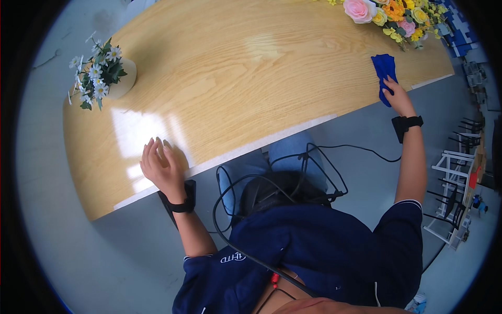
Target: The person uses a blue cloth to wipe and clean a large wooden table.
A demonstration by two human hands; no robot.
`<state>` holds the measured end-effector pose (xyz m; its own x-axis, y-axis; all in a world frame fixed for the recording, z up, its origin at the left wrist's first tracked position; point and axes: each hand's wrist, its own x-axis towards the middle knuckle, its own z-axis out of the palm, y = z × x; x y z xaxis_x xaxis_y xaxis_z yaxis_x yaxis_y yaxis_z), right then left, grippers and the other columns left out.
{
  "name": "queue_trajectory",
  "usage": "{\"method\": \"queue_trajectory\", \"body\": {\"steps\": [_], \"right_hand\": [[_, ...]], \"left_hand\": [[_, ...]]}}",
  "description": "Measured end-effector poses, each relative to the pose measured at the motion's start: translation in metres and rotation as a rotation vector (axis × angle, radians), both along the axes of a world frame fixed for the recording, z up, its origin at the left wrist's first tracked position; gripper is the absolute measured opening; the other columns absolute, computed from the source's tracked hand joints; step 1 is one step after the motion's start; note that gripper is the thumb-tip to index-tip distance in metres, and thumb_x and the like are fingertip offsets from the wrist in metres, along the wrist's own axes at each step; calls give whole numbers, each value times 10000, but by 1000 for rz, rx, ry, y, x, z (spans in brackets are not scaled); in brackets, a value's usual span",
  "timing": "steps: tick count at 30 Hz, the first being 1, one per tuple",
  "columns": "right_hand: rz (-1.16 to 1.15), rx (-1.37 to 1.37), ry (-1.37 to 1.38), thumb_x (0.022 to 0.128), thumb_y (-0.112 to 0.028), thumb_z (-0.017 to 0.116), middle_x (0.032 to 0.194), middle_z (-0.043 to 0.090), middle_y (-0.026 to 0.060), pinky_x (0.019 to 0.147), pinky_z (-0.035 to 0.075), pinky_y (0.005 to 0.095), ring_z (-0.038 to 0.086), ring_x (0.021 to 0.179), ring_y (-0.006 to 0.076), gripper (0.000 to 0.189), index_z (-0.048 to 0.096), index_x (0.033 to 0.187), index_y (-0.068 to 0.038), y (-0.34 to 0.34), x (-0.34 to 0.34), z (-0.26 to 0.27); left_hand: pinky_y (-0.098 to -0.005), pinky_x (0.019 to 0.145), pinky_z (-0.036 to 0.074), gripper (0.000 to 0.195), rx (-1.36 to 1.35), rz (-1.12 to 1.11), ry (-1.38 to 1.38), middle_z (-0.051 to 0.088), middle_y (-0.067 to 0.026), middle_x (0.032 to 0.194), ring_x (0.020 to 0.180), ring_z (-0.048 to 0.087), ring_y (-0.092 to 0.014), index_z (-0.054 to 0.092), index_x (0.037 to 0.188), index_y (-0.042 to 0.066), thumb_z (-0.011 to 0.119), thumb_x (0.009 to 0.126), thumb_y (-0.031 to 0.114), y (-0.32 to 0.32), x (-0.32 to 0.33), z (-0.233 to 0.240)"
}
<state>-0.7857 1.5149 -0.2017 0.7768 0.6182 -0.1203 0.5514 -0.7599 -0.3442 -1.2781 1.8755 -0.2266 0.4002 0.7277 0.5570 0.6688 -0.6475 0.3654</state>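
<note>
A crumpled strip of blue cloth (383, 70) lies at the right end of the wood-grain table (219, 78), close to its near edge. My right hand (397, 94) grips the cloth's near part between thumb and fingers; the far part lies spread on the tabletop. At the left, my left hand (159, 165) is by the near edge with loosely curled fingers apart and nothing in them. Whether its fingertips touch the tabletop I cannot tell.
A white pot (127, 76) of artificial daisies (98, 74) stands at the table's left end. Artificial roses and sunflowers (392, 15) fill the far right corner. Black cables (270, 176) loop over my lap, and one runs towards my right wrist. Chairs (451, 200) stand farther right.
</note>
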Motion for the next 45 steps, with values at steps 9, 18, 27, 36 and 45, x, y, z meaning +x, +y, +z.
{"method": "queue_trajectory", "body": {"steps": [9, 18, 27, 36, 45], "right_hand": [[47, -67, -120, 804, -31, 510, 1308, 439, 174, 986, 345, 310, 438, 1192, 300, 374, 529, 1177, -6, 0, -7, 2], [115, -155, -407, 766, 0, 521, 1150, 530, 201, 920, 408, 368, 499, 1062, 348, 323, 591, 1081, 9, 10, -23, 4], [249, 72, -330, 753, -48, 557, 963, 522, 153, 812, 430, 366, 506, 907, 315, 279, 619, 1020, 2, 65, -103, 13], [707, 304, -229, 734, -50, 543, 949, 516, 129, 750, 448, 352, 490, 866, 286, 239, 615, 948, 27, 191, -241, 15], [984, 567, 61, 697, -42, 584, 1006, 533, 60, 774, 456, 318, 501, 893, 239, 263, 650, 950, -69, 203, -286, -1]], "left_hand": [[-397, 917, 384, 206, 22, -1, 27, 583, -127, 1117, 1078, 513, -299, 573, 1005, 3, 553, 811, 69, 0, -1, 0], [-411, 923, 339, 205, 18, -11, -10, 588, -117, 1111, 1086, 509, -303, 573, 1001, 37, 567, 808, 108, 1, -2, -3], [-417, 936, 330, 197, 8, -1, 18, 584, -115, 1121, 1095, 503, -301, 578, 993, 40, 562, 813, 117, 1, -2, -1], [-407, 915, 350, 172, 15, -19, -32, 594, -119, 1101, 1075, 513, -307, 583, 964, 37, 559, 810, 110, 1, -3, -3], [-400, 918, 346, 168, 9, -14, -12, 596, -113, 1097, 1068, 515, -300, 589, 959, 39, 556, 814, 117, -1, -3, -5]]}}
